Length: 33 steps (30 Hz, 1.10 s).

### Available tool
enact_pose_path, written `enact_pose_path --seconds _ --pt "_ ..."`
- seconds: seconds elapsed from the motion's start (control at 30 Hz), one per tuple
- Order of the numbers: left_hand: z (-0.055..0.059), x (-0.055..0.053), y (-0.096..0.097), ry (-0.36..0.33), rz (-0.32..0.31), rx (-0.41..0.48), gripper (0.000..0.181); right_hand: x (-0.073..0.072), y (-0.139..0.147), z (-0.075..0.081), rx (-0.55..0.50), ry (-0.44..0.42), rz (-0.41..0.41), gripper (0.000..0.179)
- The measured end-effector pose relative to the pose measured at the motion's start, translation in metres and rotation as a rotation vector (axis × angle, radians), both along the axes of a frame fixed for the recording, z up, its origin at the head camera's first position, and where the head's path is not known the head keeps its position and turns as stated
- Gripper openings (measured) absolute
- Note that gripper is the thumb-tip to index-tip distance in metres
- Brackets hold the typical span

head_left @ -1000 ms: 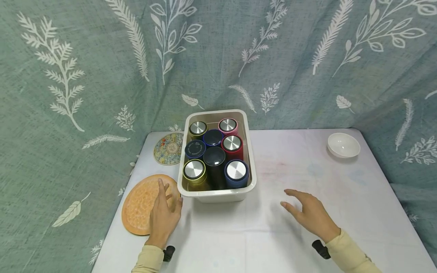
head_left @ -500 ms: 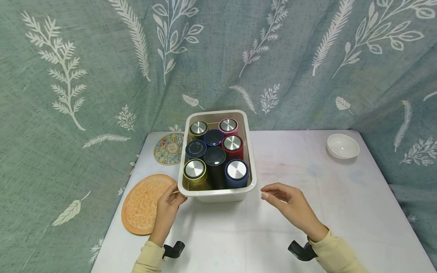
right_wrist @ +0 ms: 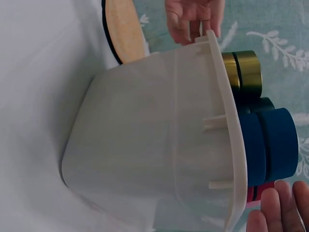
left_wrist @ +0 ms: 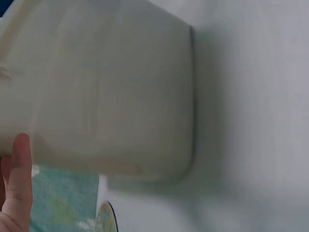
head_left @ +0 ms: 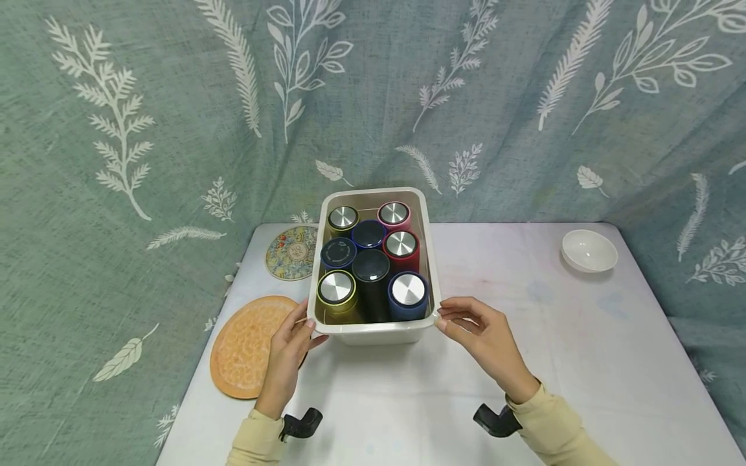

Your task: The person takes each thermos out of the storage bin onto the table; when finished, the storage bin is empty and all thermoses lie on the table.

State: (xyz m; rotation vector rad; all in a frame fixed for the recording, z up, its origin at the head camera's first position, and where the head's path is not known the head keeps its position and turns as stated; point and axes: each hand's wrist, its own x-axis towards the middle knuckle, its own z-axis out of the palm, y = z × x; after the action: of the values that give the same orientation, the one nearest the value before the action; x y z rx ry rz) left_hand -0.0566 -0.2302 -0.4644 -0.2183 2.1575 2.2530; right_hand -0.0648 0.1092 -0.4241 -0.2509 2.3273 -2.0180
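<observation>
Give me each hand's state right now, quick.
Left hand: holding the white plastic bin by its near left corner.
Right hand: fingers at its near right corner; whether they grip cannot be told.

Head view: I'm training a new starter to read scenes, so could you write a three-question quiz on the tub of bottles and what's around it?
1. How many silver-topped bottles show in the white plastic tub?
2. True or false: the white bowl stands to the right of the tub.
3. Fill in: nearest the round tan mat is the person's ____.

Key: 1. Five. 2. True. 3. Left hand.
</observation>
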Motion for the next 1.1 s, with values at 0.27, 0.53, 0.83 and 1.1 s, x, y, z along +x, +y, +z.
enact_pose_path --seconds 0.27,0.53,0.83,1.1 --pt "0.009 -0.008 0.006 -0.024 0.049 0.044 0.055 -0.006 -0.006 0.001 0.000 0.001 -0.020 0.040" --pt "0.015 -0.014 0.009 -0.055 0.098 0.087 0.056 -0.012 -0.015 0.002 0.043 0.035 -0.013 0.054" --pt "0.013 -0.017 0.004 -0.084 0.098 0.158 0.054 -0.022 -0.027 -0.003 0.066 0.062 -0.012 0.063" --pt "0.012 -0.018 0.003 -0.089 0.088 0.204 0.056 -0.030 -0.036 -0.001 0.066 0.094 -0.004 0.069"
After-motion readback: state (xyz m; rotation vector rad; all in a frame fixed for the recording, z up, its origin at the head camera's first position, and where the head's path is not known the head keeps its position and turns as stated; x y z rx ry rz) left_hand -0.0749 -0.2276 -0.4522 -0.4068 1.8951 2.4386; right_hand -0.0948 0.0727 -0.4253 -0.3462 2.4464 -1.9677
